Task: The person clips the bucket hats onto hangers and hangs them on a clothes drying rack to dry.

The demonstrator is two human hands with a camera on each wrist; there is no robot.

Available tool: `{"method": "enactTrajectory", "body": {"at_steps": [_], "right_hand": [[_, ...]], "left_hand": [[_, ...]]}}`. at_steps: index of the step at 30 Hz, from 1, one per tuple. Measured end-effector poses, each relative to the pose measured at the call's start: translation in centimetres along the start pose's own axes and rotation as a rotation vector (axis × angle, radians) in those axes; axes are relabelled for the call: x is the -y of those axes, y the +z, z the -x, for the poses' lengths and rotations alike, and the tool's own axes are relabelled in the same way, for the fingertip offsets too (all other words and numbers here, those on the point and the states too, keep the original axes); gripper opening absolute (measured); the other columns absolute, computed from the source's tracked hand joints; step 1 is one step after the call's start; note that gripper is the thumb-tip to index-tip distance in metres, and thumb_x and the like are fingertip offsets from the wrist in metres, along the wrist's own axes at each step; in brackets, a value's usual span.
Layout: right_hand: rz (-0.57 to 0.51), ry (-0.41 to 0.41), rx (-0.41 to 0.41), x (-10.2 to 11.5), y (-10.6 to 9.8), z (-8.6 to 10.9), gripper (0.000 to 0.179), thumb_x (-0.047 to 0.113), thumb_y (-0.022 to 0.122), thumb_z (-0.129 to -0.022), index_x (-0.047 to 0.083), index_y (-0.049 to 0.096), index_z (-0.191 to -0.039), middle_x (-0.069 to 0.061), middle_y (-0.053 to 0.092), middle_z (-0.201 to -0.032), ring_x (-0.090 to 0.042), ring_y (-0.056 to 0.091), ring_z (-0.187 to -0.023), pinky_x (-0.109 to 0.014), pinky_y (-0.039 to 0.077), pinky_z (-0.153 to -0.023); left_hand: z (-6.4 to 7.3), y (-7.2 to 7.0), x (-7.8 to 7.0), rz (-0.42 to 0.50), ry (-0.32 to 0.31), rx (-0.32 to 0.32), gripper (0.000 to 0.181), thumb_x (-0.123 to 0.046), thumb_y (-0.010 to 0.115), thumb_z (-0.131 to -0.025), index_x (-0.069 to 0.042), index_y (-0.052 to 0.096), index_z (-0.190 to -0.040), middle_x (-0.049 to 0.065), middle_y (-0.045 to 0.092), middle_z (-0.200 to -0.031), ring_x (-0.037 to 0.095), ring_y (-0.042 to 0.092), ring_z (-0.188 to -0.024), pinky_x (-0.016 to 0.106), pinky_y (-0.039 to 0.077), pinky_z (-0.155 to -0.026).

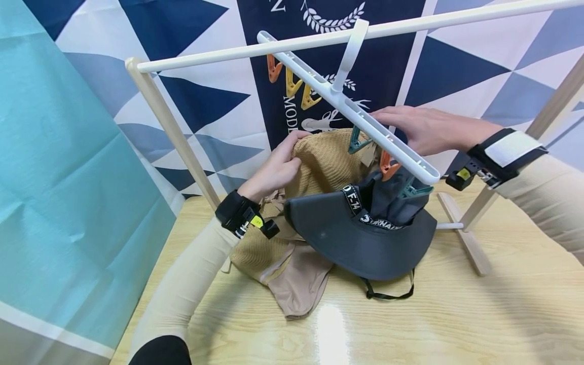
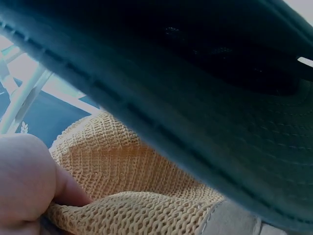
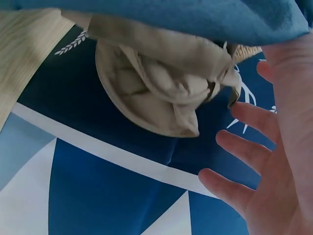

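Note:
My left hand [image 1: 278,170] pinches the edge of a tan knitted hat [image 1: 333,157] below the hanger. In the left wrist view, thumb and fingers are bent over the knit's rim. My right hand [image 1: 424,129] is behind the hanger's right half, with several fingers spread and fairly straight in the right wrist view, near a beige cloth part [image 3: 161,73]. A dark grey wide-brimmed hat [image 1: 356,238] hangs brim-forward below the white clip hanger [image 1: 335,94], beside an orange clip [image 1: 388,166] and a teal clip [image 1: 415,190]. Its brim partly covers the knitted hat.
The hanger hooks over the rail [image 1: 433,23] of a wooden rack. Orange and yellow clips [image 1: 310,97] dangle at its left end. Another tan knit-and-cloth piece [image 1: 296,284] lies on the wooden table [image 1: 388,329]. Behind stands a patterned blue-and-white cloth [image 1: 210,30].

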State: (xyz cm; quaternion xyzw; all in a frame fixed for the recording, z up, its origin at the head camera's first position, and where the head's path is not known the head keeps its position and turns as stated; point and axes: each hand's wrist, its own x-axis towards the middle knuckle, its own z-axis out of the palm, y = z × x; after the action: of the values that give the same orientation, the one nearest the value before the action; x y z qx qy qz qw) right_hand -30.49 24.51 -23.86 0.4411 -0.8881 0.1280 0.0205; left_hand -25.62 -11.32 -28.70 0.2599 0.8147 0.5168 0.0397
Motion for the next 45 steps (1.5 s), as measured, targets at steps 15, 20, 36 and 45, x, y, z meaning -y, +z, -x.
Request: {"method": "enactTrajectory", "body": {"at_steps": [15,20,36,45], "right_hand": [[0.03,-0.026,-0.007,0.5,0.1,-1.0,0.085,-0.003,0.088,-0.082,0.006,0.056,-0.16,-0.017,0.068,-0.145,-0.038,0.061,-0.131,-0.063,0.053,-0.101],[0.066,-0.004,0.019,0.7,0.1,-1.0,0.081,-0.007,0.085,-0.088,0.004,0.054,-0.162,-0.016,0.072,-0.135,-0.031,0.067,-0.114,-0.056,0.058,-0.092],[0.137,0.031,0.035,0.8,-0.2,-1.7,0.048,-0.006,0.077,-0.098,0.006,0.067,-0.144,0.0,0.072,-0.097,-0.014,0.064,-0.082,-0.028,0.049,-0.067],[0.175,0.063,0.085,1.2,-1.2,-2.3,0.038,-0.002,0.072,-0.104,0.008,0.071,-0.141,-0.003,0.078,-0.099,-0.014,0.065,-0.077,-0.029,0.051,-0.065]], "left_hand": [[-1.1,0.3,-0.3,-0.006,0.079,0.02,0.061,0.011,0.04,-0.1,-0.005,0.05,-0.158,0.016,0.056,-0.161,0.024,0.055,-0.137,0.039,0.046,-0.115],[-1.2,0.4,-0.2,0.004,0.072,0.031,0.061,0.011,0.04,-0.1,-0.005,0.05,-0.159,0.016,0.056,-0.159,0.025,0.056,-0.134,0.039,0.048,-0.111],[-1.0,0.5,-0.4,0.005,0.093,0.038,0.062,0.014,0.042,-0.098,-0.004,0.051,-0.157,0.017,0.058,-0.164,0.027,0.059,-0.142,0.035,0.044,-0.121],[-1.1,0.6,-0.3,-0.019,0.133,0.066,0.062,0.015,0.041,-0.098,0.0,0.049,-0.158,0.02,0.057,-0.163,0.031,0.056,-0.149,0.036,0.043,-0.127]]}}
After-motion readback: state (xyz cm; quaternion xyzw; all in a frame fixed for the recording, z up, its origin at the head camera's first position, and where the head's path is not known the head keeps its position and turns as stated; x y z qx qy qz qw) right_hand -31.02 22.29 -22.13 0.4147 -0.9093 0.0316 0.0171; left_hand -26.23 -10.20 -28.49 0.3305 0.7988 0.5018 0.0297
